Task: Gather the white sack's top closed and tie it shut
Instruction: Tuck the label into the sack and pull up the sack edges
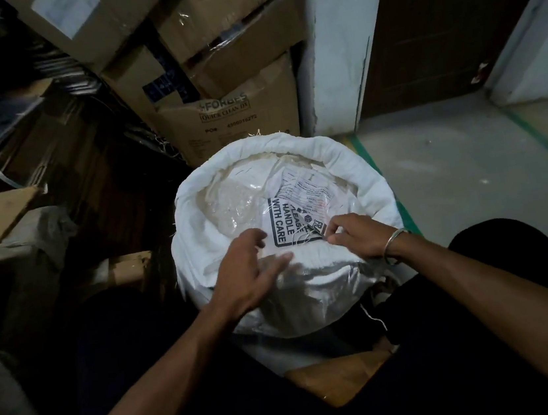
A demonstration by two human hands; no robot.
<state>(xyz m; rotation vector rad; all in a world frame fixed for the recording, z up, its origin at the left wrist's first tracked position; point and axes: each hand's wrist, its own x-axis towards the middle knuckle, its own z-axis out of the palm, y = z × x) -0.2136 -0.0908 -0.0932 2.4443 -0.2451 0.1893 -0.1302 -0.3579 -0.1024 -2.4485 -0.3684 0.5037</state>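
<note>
White sack (358, 176), black-lettered white label (279, 222), brown cardboard boxes (238, 122), green floor stripe (368, 157).

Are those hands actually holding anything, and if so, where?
The right hand pinches the white sack at its near rim. The left hand is open beside it, gripping nothing.
</note>
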